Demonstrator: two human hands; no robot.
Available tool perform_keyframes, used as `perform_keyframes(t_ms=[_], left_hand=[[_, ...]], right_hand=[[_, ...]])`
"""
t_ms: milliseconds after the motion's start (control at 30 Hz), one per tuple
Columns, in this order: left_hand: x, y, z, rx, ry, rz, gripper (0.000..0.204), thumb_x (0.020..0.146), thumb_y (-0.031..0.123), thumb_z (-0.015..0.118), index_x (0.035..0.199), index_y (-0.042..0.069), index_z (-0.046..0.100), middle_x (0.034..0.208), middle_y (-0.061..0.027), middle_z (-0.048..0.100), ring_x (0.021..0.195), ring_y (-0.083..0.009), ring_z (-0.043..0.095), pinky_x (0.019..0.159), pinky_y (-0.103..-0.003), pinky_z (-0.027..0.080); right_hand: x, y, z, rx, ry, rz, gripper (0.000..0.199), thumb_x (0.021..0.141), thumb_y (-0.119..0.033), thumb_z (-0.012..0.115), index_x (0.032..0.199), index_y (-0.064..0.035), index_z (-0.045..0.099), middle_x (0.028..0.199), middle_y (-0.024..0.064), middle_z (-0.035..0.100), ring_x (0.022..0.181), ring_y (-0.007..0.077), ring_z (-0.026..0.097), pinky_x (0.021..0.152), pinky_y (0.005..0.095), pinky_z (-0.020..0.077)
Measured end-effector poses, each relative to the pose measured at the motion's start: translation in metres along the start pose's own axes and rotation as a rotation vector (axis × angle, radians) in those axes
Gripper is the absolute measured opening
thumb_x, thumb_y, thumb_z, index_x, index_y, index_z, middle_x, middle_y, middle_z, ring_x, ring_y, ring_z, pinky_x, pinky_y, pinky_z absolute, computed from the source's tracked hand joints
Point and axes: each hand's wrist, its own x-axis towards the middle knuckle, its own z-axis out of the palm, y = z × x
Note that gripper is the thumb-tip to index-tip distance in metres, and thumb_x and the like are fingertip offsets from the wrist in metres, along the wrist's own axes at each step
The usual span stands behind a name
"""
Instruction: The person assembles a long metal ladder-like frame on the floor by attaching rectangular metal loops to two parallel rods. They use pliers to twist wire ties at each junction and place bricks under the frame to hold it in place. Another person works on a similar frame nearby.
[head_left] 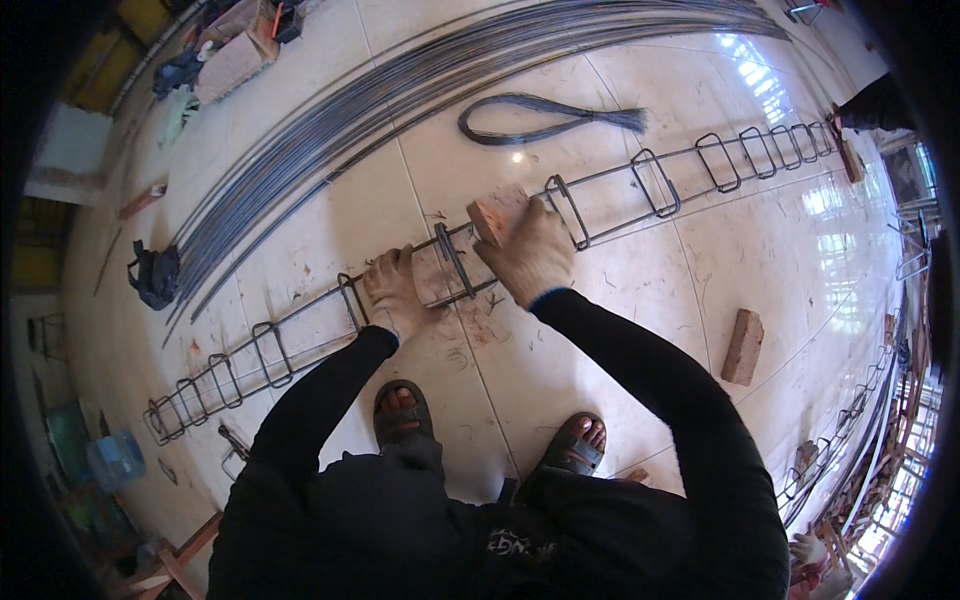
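Note:
A long rebar cage (655, 185), made of thin rods with square stirrups along them, lies slantwise across the tiled floor before me. My right hand (537, 255), in a pale work glove, grips a reddish brick (497, 213) over the cage's middle. My left hand (397, 292), gloved too, is bent around the left end of another brick (432, 275) within the cage; its fingertips are partly hidden. Between my hands, a few stirrups (455, 260) stand close together.
A bundle of long steel rods (330, 140) curves across the far side. A looped bunch of tie wire (520, 118) lies beyond the cage. On the right rests a loose brick (742, 347). A black bag (154, 275) sits at left; a person's leg (880, 105) shows far right.

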Motion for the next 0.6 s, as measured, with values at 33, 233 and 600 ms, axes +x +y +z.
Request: perform_keyframes(t_ms=[33,233,600], left_hand=[[0.0,0.002,0.002,0.013,-0.002,-0.011,0.129,0.06,0.05,0.097,0.162,0.008,0.03,0.151,-0.0191,0.037,0.144,-0.0413,0.033,0.12,-0.058,0.025],[0.006,-0.003,0.006,0.057,-0.08,-0.025,0.136,0.057,0.059,0.097,0.163,0.011,0.027,0.152,-0.0164,0.038,0.146,-0.0378,0.032,0.12,-0.06,0.026],[0.003,-0.003,0.013,0.067,-0.037,0.0,0.135,0.062,0.066,0.094,0.164,0.006,0.027,0.163,-0.0204,0.031,0.154,-0.0406,0.024,0.124,-0.061,0.022]], right_hand=[[0.009,-0.004,0.016,-0.038,0.084,-0.011,0.089,0.071,-0.04,0.091,0.134,0.0071,0.049,0.115,0.0268,0.067,0.108,0.0428,0.068,0.093,0.0499,0.0569],[0.017,0.009,0.057,-0.128,0.055,0.007,0.098,0.068,-0.04,0.091,0.142,0.0051,0.044,0.117,0.0253,0.066,0.109,0.0428,0.067,0.093,0.0493,0.0562],[-0.025,0.044,0.032,0.024,0.222,-0.272,0.09,0.081,-0.041,0.086,0.149,0.0025,0.046,0.143,0.0275,0.055,0.133,0.0441,0.052,0.112,0.0507,0.0454]])
